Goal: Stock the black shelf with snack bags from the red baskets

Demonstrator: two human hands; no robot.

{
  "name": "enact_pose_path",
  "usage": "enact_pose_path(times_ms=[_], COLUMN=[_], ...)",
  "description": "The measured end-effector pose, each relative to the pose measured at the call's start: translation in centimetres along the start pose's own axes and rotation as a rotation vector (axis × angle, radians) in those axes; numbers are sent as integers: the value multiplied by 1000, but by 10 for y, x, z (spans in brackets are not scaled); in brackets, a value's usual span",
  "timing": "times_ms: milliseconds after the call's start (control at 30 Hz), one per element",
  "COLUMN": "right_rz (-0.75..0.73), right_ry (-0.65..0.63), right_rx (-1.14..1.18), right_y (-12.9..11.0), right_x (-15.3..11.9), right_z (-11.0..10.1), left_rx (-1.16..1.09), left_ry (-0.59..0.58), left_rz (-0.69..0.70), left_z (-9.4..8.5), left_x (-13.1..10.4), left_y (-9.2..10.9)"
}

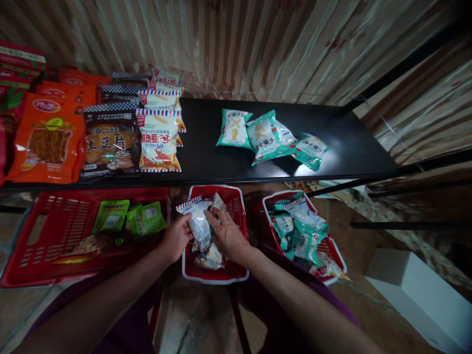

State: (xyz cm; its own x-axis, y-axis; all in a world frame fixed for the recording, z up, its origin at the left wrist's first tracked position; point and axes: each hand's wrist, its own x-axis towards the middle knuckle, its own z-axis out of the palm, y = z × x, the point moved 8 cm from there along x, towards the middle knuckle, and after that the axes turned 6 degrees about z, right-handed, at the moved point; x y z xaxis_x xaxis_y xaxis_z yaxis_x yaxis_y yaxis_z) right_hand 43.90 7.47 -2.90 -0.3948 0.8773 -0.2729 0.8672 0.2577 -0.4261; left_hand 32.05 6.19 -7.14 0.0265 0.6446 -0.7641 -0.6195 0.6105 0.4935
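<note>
Over the middle red basket (216, 280), my left hand (178, 238) grips the left side of a white snack bag (199, 223) with a striped edge. My right hand (230, 236) is at the bag's right side, its fingers bent over the bag and another striped bag behind it. More small white bags (214, 256) lie in the basket below my hands. Above, on the black shelf (201, 147), a row of upright white striped bags (159, 142) stands beside dark brown bags (110, 142) and orange bags (49, 137).
Several green and white bags (262, 135) lie on the shelf's right part. The left red basket (33, 246) holds green packets (110, 216); the right basket (341, 260) holds green-white bags (308, 238). A white box (420, 295) sits on the floor, right.
</note>
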Motion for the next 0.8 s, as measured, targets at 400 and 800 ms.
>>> enact_pose_path(times_ms=[400, 800], right_rz=[-70, 132], right_ry=[-73, -129], right_rx=[357, 551], right_y=[-1, 2], right_x=[1, 1], right_z=[-4, -17], left_rx=[15, 29], left_ry=[-51, -93], left_rz=[78, 133], left_z=[2, 3], left_x=[-1, -5], left_y=[8, 10])
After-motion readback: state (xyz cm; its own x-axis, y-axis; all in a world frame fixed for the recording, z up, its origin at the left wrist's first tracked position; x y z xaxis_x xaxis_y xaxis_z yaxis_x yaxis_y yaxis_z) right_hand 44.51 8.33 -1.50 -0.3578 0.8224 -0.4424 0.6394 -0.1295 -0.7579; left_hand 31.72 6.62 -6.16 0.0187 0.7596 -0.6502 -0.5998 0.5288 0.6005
